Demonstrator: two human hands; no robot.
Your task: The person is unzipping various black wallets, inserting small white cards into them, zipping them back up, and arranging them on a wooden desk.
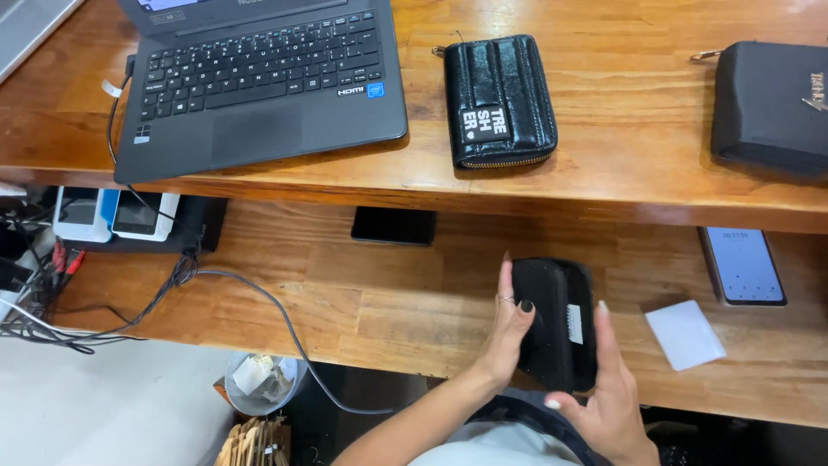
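My left hand and my right hand hold a small black zip pouch between them above the lower wooden shelf. The left hand, with a ring and dark nails, grips its left side. My right palm supports the pouch's right side, fingers stretched upward. The pouch stands on edge with a small white tag on its face.
On the upper desk sit a dark laptop, a glossy black wallet and a black case. The lower shelf holds a lit phone, a white card, a dark phone and cables.
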